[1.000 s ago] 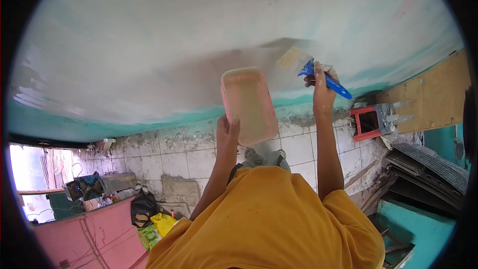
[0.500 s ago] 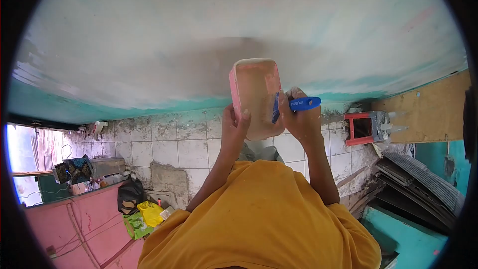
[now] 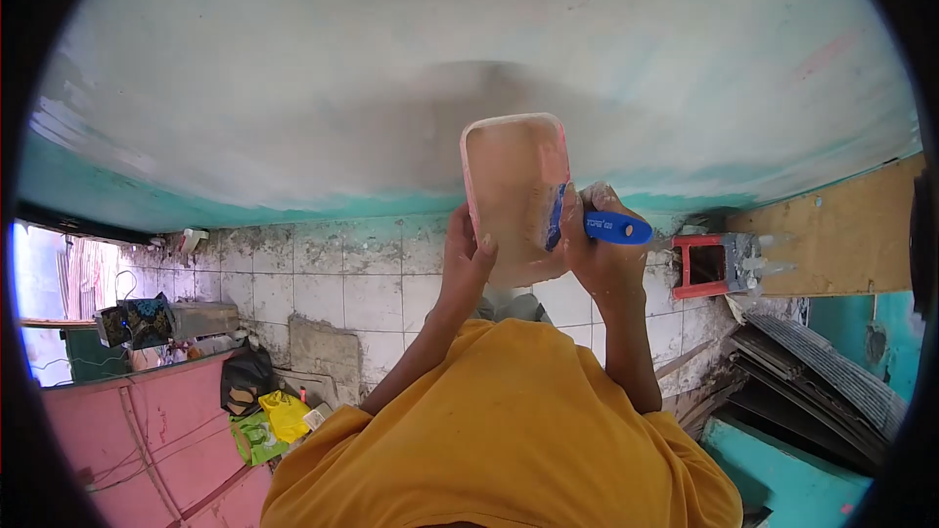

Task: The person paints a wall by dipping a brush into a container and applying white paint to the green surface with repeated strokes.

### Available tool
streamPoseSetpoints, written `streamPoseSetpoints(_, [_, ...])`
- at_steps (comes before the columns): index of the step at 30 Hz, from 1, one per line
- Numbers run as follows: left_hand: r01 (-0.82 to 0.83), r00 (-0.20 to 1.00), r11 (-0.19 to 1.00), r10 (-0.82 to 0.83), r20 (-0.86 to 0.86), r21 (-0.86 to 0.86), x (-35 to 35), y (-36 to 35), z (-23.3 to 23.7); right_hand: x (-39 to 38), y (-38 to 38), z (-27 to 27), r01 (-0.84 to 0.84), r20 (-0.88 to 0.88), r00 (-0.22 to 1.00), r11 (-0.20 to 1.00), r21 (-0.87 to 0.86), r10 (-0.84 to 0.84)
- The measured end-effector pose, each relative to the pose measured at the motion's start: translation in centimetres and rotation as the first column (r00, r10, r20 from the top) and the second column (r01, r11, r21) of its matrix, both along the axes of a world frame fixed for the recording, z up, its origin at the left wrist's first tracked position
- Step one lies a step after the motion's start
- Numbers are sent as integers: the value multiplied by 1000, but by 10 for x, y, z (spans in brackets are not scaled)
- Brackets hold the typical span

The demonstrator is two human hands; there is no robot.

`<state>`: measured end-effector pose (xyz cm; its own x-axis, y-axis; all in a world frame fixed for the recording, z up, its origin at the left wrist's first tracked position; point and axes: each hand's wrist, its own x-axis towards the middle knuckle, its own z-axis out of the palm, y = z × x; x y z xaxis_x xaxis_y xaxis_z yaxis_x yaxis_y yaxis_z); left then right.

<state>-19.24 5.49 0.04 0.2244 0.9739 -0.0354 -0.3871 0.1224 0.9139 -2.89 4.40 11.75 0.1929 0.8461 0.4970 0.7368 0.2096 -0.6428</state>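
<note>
A pink rectangular tub with pale paint smeared on its rim is held up in front of me. My left hand grips its left side, thumb on the near wall. In my right hand is a blue-handled paintbrush, its bristles down inside the tub against the right wall. Whitish paint marks my right fingers. Behind the tub stands the wall, coated in white over turquoise, with a turquoise strip showing along its bottom.
A red plastic stool stands by a wooden board at right. Dark stacked sheets lie nearer. Worn white tiles cover the floor. At left are a black bag, a yellow bag and a pink panel.
The tub and both hands have shifted slightly right in view. The brush has turned a little, and its bristles now show more against the tub's right inner wall.
</note>
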Motion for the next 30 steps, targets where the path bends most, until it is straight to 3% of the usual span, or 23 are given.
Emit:
streamPoseSetpoints(3, [-8, 999, 998, 10, 40, -60, 3, -2, -5, 1, -1, -6, 18, 65, 998, 999, -45, -15])
streamPoseSetpoints(10, [-49, 998, 998, 50, 37, -31, 3, -5, -11, -3, -9, -21, -5, 5, 1000, 1000, 0, 5])
streamPoseSetpoints(12, [-62, 998, 998, 63, 28, -29, 6, -8, -10, -3, -12, -21, 0, 107, 994, 999, -40, 5])
streamPoseSetpoints(15, [-112, 993, 992, 114, 38, -51, 12, -10, -6, 5, -14, -27, 32, 93, 995, 999, 22, -34])
streamPoseSetpoints(19, [-132, 991, 990, 133, 14, -50, 21, -18, -2, 15, -18, -24, 16, 102, 995, 1000, -17, -14])
streamPoseSetpoints(21, [-140, 990, 988, 141, 6, -64, 24, -25, 1, 21, -27, -19, 3, -62, 998, 1000, -17, -4])
streamPoseSetpoints(24, [-177, 984, 979, 175, -26, -101, 34, -34, 6, 36, -34, -28, 28, -166, 986, 999, 29, -23])
streamPoseSetpoints(30, [-177, 983, 973, 165, -85, -148, 45, -63, 15, 61, -56, -30, 32, -172, 984, 998, -45, -39])
